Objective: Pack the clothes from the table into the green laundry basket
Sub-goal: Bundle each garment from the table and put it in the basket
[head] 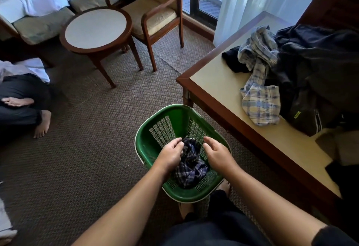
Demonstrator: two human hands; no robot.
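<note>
Down inside the green laundry basket [155,160], the left hand [171,153] curls its grip on the dark plaid garment [191,166]; the right hand [217,153] hovers loose-fingered beside it, holding nothing. Up and to the right, well apart, the remaining clothes lie on the table [213,75]: a pale checked shirt [260,82] running along the near edge, dark garments [318,67] behind. The right hand is likely nearer.
</note>
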